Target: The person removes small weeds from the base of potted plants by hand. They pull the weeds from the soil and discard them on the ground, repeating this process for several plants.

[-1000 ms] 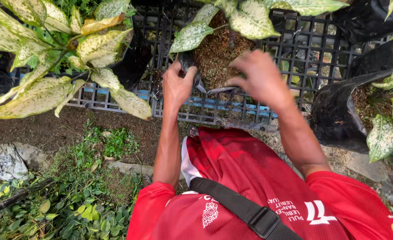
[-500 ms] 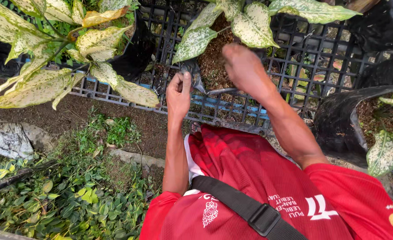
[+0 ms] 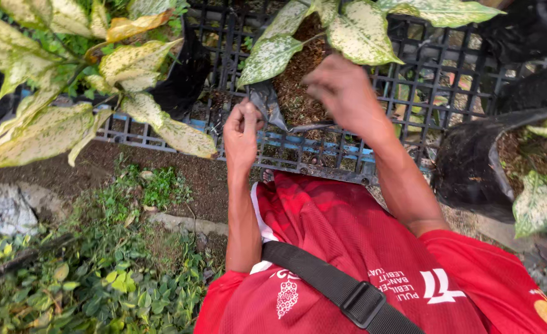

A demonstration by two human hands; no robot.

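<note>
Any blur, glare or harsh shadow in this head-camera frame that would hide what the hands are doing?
Head view: soft, even daylight, no glare or hard shadows. The right hand is motion-blurred over the soil of the black grow bag; the left hand, pinching the bag's rim, is sharper. The variegated leaves and black plastic grid tray are in focus.

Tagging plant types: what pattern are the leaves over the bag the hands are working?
Pale cream-white with green speckles and green edges, clearest in the head view.

The right hand (image 3: 341,93) has slid, seemingly, lower over the potting soil (image 3: 295,86).
</note>
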